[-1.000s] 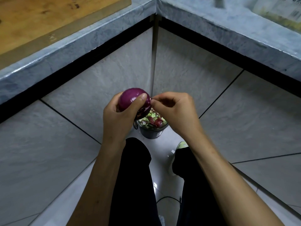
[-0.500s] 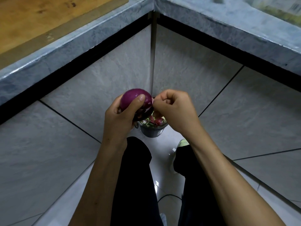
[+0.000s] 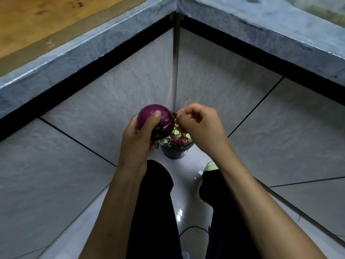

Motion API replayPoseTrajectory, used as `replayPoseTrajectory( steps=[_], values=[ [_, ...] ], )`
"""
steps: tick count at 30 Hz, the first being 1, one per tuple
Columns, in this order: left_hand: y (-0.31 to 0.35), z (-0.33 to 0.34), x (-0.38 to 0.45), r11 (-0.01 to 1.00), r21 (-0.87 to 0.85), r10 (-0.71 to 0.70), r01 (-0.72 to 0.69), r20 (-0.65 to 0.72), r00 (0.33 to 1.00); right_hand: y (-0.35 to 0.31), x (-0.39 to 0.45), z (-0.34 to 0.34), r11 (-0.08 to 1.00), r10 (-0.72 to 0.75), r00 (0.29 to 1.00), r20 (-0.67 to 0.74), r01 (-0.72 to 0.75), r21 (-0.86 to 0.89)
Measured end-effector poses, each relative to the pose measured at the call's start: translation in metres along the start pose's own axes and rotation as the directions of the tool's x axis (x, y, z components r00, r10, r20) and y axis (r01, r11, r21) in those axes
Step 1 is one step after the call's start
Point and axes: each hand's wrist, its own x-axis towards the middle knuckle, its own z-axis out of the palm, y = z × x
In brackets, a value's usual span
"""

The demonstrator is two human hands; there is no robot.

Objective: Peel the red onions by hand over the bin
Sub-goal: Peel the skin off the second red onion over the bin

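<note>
Gripping the red onion (image 3: pixel 155 122) with thumb across its top, the left hand (image 3: pixel 138 137) holds it steady above the bin (image 3: pixel 175 153) so scraps fall in. Beside it the right hand (image 3: pixel 200 126) curls, fingertips seemingly pinching a sliver of skin just off the onion's side; that pinch is too small to confirm. Vegetable scraps (image 3: pixel 177 136) already fill the bin.

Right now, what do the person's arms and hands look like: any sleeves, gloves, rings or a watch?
Both forearms are bare up to the frame edge, so no sleeves show. The left hand and right hand are ungloved, with no ring, watch or bracelet visible on the sides facing the camera. Nails look short and unpainted. Below the arms, black trousers cover the legs.
</note>
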Motion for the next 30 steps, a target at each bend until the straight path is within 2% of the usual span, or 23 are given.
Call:
replayPoseTrajectory(
  steps=[2,4,8,11,17,22,26,30],
  values=[
    [-0.005,0.004,0.003,1.000,0.008,0.004,-0.003,-0.019,1.000,0.006,0.001,0.004,0.986,-0.115,0.993,-0.028,0.110,-0.121],
    [-0.010,0.007,0.007,1.000,0.016,0.002,-0.002,-0.028,1.000,0.012,0.002,0.005,0.978,-0.142,0.989,-0.049,0.132,-0.162],
    [-0.022,0.013,0.025,1.000,0.014,-0.017,0.018,-0.058,0.998,0.037,0.027,0.002,0.984,-0.012,0.996,-0.093,-0.005,-0.180],
    [-0.035,0.017,0.044,0.998,0.029,-0.054,0.057,-0.092,0.994,0.065,0.065,-0.006,0.963,0.063,0.994,-0.094,-0.085,-0.257],
    [-0.048,0.027,0.082,0.990,0.033,-0.130,0.133,-0.098,0.987,0.092,0.135,-0.014,0.857,0.135,0.986,0.101,-0.065,-0.511],
    [-0.048,0.028,0.100,0.987,0.005,-0.159,0.160,-0.095,0.983,0.106,0.159,-0.015,0.863,0.153,0.984,0.094,-0.087,-0.497],
    [-0.048,0.024,0.104,0.986,-0.047,-0.165,0.161,-0.091,0.982,0.112,0.162,-0.014,0.904,0.226,0.971,0.083,-0.178,-0.388],
    [-0.050,0.020,0.104,0.983,-0.057,-0.177,0.173,-0.086,0.980,0.114,0.159,-0.012,0.929,0.242,0.963,0.117,-0.196,-0.315]
  ],
)
